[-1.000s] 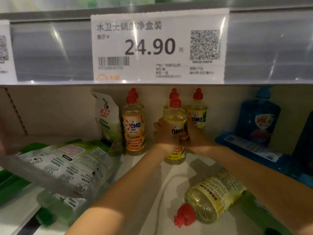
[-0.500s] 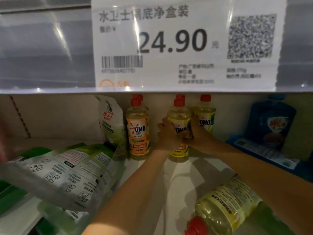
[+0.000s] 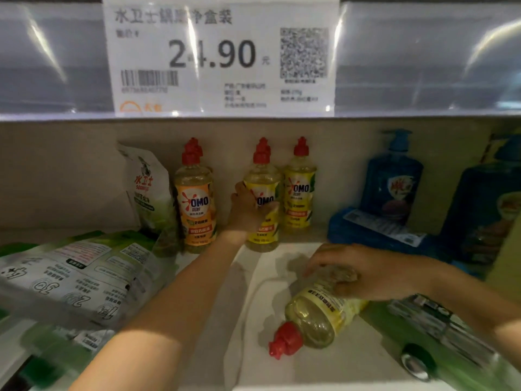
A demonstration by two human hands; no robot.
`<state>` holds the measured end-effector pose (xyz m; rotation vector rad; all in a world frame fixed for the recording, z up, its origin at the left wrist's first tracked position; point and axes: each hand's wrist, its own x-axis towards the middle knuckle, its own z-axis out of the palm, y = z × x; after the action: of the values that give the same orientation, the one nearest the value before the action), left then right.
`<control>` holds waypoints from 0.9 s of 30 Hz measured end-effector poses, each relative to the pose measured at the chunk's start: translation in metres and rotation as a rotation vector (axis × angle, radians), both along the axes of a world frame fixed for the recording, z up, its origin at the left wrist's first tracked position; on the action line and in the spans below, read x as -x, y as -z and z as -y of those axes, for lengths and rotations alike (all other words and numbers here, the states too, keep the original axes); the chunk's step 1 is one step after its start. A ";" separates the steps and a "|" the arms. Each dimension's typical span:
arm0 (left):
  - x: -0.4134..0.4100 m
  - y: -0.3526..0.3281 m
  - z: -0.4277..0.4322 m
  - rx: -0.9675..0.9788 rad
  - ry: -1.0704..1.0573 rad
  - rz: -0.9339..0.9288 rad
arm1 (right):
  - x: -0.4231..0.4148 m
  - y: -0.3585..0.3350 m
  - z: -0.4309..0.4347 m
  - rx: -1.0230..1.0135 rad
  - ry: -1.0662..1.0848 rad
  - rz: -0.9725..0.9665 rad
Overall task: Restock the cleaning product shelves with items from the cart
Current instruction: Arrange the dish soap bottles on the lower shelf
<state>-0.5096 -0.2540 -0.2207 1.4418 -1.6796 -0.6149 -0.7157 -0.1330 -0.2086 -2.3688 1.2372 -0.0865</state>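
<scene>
Left hand, at mid-frame, grips the upright yellow-label bottle around its middle, thumb across the front of the label; the bottle stands on the shelf with its red cap up. Right hand, lower right of centre, lies over the base end of the lying bottle with its fingers curved round it; this bottle rests on its side on the white shelf, red cap pointing toward the lower edge of the frame. The two hands are well apart, each on its own bottle. Just right of the gripped bottle stands a second yellow bottle; whether the two touch cannot be told. Left of the left hand stands an orange-label bottle, with another red cap showing just behind it. Farther left, a white-and-green pouch stands upright against the back wall, and flat pouches lie stacked at the lower left. At the right, a blue pump bottle stands behind a flat blue pack. Across the top, a price tag reading 24.90 hangs on the edge of the shelf above.
</scene>
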 end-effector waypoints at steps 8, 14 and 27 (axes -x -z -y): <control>0.004 0.011 -0.022 0.073 -0.089 0.116 | 0.010 0.027 -0.030 0.029 -0.019 -0.056; -0.014 0.024 -0.063 -0.018 -0.027 0.287 | -0.005 0.040 -0.021 0.343 -0.065 -0.157; -0.060 0.013 -0.133 -0.275 0.379 0.244 | -0.035 0.024 -0.018 0.237 -0.137 0.345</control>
<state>-0.4498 -0.1208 -0.2335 1.4408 -2.1549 -0.9381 -0.6809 -0.1151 -0.2324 -2.4919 0.9411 -0.6007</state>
